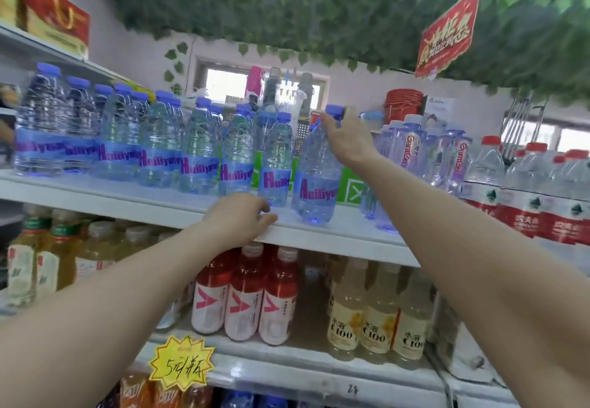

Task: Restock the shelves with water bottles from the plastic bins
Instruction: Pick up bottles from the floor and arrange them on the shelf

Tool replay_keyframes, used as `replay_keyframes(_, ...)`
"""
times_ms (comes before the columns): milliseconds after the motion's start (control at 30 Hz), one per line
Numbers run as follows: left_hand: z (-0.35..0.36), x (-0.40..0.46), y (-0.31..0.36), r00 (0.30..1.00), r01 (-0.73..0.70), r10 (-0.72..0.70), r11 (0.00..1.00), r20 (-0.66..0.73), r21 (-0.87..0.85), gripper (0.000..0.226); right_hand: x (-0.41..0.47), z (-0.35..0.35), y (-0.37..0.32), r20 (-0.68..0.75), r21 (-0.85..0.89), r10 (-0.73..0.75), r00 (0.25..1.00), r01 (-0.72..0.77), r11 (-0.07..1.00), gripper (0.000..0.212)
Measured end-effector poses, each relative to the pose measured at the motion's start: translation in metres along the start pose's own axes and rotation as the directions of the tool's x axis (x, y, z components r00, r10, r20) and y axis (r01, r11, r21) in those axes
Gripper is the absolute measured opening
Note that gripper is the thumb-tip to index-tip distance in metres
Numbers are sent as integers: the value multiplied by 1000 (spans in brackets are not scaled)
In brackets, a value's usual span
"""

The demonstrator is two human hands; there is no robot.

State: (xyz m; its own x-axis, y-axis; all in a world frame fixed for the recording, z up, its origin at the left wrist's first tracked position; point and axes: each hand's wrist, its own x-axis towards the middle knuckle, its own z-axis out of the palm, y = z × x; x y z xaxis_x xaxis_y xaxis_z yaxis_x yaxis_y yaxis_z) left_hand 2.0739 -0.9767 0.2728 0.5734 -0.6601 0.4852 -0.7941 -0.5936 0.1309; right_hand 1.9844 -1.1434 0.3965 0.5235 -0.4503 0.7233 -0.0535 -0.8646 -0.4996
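Observation:
A clear water bottle (316,181) with a blue cap and blue label stands on the white upper shelf (335,232), at the right end of a row of like bottles (198,152). My right hand (344,136) grips its neck and shoulder just under the cap. My left hand (239,219) rests on the shelf's front edge, fingers curled over the lip, just left of that bottle. No plastic bin is in view.
More water bottles with pale labels (424,152) and red-capped ones (536,181) fill the shelf to the right. The shelf below holds red drinks (245,299) and yellow drinks (376,312). A yellow price tag (182,363) hangs lower. Fake leaves (319,8) hang overhead.

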Motion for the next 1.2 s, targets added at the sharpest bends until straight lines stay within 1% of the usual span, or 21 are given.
replay_keyframes(133, 5, 7, -1, 998, 7, -5, 1000, -62, 27, 38, 6, 13, 15, 57, 93, 35, 998, -41, 995, 48)
replay_keyframes(233, 4, 12, 0, 997, 22, -20, 999, -73, 26, 39, 8, 9, 17, 95, 102, 10, 995, -20, 995, 53)
replay_keyframes(300, 2, 15, 0, 998, 22, -20, 999, -65, 31, 38, 5, 3, 16, 122, 58, -34, 992, 27, 998, 66)
replay_keyframes(400, -2, 20, 1, 999, 24, -22, 998, -46, 50, 33, -3, -2, 16, 183, -97, -129, 975, 149, 984, 92)
replay_keyframes(467, -4, 23, 1, 999, 31, -30, 998, -31, 48, 31, -2, -3, 17, 193, -129, -145, 970, 172, 977, 98)
replay_keyframes(567, -3, 24, 1, 999, 37, -36, 999, -33, 38, 29, 4, 1, 20, 200, -80, -125, 972, 143, 986, 94)
replay_keyframes(733, 1, 26, -4, 998, 24, -22, 999, -64, 29, 25, 9, 10, 30, 208, -14, -136, 969, 141, 990, 90)
replay_keyframes(1033, 8, 28, -11, 998, 3, -3, 1000, -60, -1, 30, -2, 26, 37, 82, -78, -208, 975, 214, 974, 88)
replay_keyframes(1200, 10, 25, -10, 997, -8, 8, 1000, -76, -3, 29, -14, 32, 38, 38, -142, -204, 978, 207, 968, 85)
